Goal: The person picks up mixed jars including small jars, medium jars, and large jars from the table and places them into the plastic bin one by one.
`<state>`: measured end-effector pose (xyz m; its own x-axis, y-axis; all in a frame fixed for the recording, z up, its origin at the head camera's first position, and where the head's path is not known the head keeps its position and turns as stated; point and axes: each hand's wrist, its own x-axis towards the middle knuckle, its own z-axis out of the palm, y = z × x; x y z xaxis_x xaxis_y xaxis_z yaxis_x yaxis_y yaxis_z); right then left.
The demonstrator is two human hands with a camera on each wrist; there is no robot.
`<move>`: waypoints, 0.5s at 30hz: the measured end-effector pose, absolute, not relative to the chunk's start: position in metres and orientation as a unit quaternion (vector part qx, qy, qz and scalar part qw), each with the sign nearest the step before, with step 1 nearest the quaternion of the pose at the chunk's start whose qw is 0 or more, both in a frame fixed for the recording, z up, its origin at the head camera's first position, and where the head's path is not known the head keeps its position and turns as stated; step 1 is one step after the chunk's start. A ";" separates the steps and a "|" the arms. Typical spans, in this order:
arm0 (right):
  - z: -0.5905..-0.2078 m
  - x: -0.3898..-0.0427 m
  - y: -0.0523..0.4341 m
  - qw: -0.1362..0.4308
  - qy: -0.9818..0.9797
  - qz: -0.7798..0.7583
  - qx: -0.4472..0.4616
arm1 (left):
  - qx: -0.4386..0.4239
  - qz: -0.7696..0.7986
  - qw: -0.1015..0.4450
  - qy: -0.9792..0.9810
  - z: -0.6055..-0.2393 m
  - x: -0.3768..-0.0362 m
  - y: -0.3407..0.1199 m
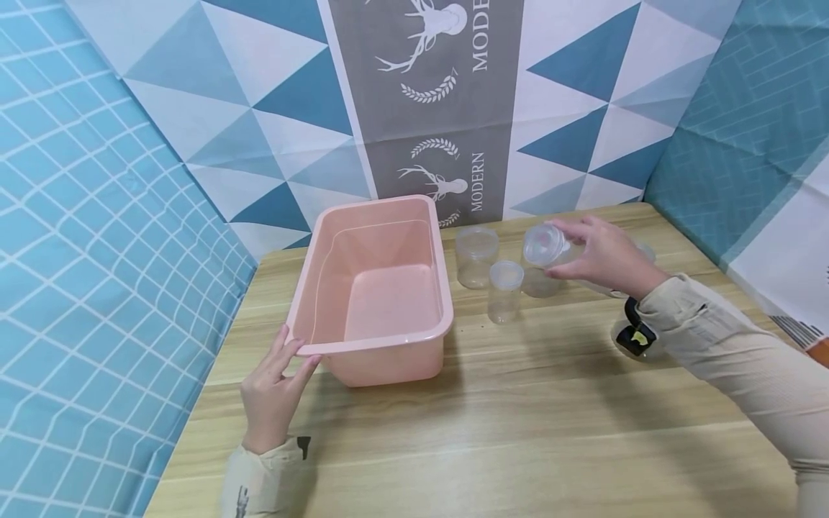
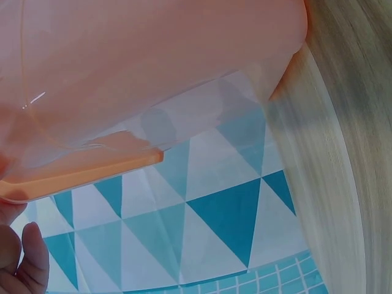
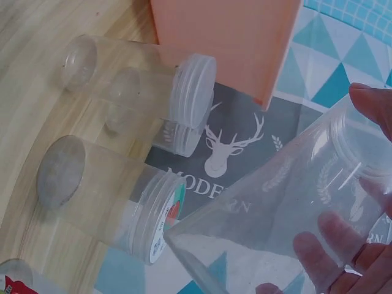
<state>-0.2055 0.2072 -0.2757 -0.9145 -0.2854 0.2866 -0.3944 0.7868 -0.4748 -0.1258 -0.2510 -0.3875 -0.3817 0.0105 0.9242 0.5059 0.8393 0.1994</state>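
The right hand (image 1: pixel 602 255) is curled round a clear lidded jar (image 1: pixel 547 246), holding it tipped on its side just above the bench (image 1: pixel 492 424), lid end pointing toward nine o'clock, where the pink tub (image 1: pixel 376 288) stands. The left hand (image 1: pixel 275 392) has its fingers fairly straight, fingertips touching the tub's near corner rim at about seven o'clock of the tub. Three more clear jars stand upright between tub and right hand: a wide one (image 1: pixel 476 255) close to the tub's right wall, a small one (image 1: pixel 504 289) in front of it, and another (image 1: pixel 540 282) partly hidden under the lifted jar. A dark-labelled container (image 1: pixel 636 338) sits at five o'clock of the group, under the right sleeve.

To do this well, I'd judge the lifted jar needs to clear the standing jars' lids and the tub's right rim, while the left hand keeps the light tub from sliding. A firm grip round the smooth wall matters; it looks slippery
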 end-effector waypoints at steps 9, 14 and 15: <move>-0.274 -0.206 0.205 0.110 -0.941 0.256 0.193 | -0.163 -0.229 0.532 -0.799 -0.388 -0.127 -0.251; -0.273 -0.207 0.202 0.101 -0.943 0.253 0.191 | -0.163 -0.227 0.543 -0.792 -0.388 -0.127 -0.250; -0.273 -0.208 0.201 0.100 -0.943 0.254 0.191 | -0.164 -0.228 0.546 -0.789 -0.387 -0.127 -0.250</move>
